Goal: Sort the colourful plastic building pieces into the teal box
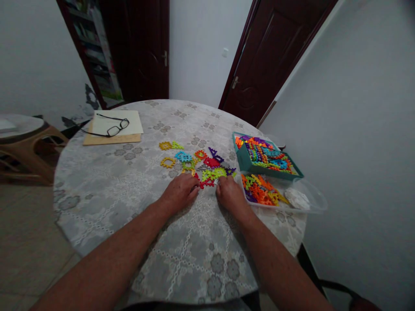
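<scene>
L hand and R hand curl by the red pieces on the surface; can't tell from here if either grip's closed. I'd steady w/ L, work w/ R, gently, so adjacent green pieces don't shift.

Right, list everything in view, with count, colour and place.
Table: 1, grey floral cloth, centre
Loose pieces: many, mixed colours, mid-table
Boxes: 2, teal, holding pieces, table's right
Tub: 1, clear, holding pieces, nearer than the boxes
Bundle: 1, white, in the tub
Sheet: 1, cream, table's far left
Board: 1, tan, under the sheet
Glasses: 1, black, over the sheet
Doors: 2, dark red-brown, back
Shelves: several, contents unclear, back left
Walls: pale, around
Switch: 1, white, between the doors
Stand: 1, brown, left
Floor: tan, lower left
Left hand: 1, bare, beside red pieces
Right hand: 1, bare, whitish piece at fingertips
</scene>
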A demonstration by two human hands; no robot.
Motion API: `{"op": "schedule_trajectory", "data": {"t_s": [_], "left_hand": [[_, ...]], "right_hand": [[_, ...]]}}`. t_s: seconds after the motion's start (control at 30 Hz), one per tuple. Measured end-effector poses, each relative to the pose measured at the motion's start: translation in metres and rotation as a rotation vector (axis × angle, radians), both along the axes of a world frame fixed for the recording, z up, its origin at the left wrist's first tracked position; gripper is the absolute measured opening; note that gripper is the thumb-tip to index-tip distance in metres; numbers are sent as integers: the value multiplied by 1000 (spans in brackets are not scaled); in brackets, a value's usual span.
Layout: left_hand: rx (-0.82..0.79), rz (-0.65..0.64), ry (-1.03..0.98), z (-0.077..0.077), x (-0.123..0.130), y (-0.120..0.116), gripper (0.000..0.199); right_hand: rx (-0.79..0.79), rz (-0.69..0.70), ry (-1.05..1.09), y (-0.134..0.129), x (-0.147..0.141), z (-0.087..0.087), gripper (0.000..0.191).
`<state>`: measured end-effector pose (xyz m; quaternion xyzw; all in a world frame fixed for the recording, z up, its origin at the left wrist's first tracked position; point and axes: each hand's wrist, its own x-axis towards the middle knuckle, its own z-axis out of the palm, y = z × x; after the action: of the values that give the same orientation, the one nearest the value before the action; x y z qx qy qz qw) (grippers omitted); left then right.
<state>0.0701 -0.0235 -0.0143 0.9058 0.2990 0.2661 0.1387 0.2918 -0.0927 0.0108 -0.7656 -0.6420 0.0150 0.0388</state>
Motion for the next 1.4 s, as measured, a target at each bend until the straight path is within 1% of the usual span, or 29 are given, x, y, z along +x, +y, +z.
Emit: {"op": "schedule_trajectory", "data": {"t_s": [0.17, 0.27, 0.37, 0.53, 0.67, 0.83, 0.93, 1.0, 1.1, 1.17, 1.2, 1.3, 1.4], "left_hand": [[-5, 13, 25, 0, 1, 0, 13], [1, 17, 57, 0, 2, 0, 15], [1, 17, 69, 1, 2, 0, 16], [-14, 3, 29, 2, 1, -1, 17], [-21, -7, 21, 1, 1, -1, 17], [-4, 5, 34, -1, 1, 0, 16], [33, 31, 10, -2, -1, 2, 16], [61, 89, -41, -2, -5, 5, 16], [99, 256, -112, 0, -13, 11, 17], [120, 352, -127, 1, -19, 16, 18], [128, 378, -129, 2, -21, 19, 19], [130, 384, -134, 1, -25, 26, 20], [130, 375, -142, -2, -25, 30, 21]], "right_hand": [[13, -19, 122, -4, 3, -4, 27], [54, -61, 88, -5, 0, -4, 27], [69, -71, 49, -6, -4, -3, 27], [29, -42, 9, -7, -9, 1, 23], [-11, -22, -39, -7, -9, 1, 22], [-22, -54, -42, -4, -7, 1, 27], [37, -12, -2, -11, -4, 6, 26], [152, 24, 56, -21, 2, 16, 26], [403, 24, 124, -43, 27, 39, 27], [553, -23, 126, -58, 57, 58, 30], [613, -62, 104, -65, 75, 66, 32], [713, -213, -10, -80, 138, 85, 36], [710, -335, -110, -92, 200, 93, 38]]}}
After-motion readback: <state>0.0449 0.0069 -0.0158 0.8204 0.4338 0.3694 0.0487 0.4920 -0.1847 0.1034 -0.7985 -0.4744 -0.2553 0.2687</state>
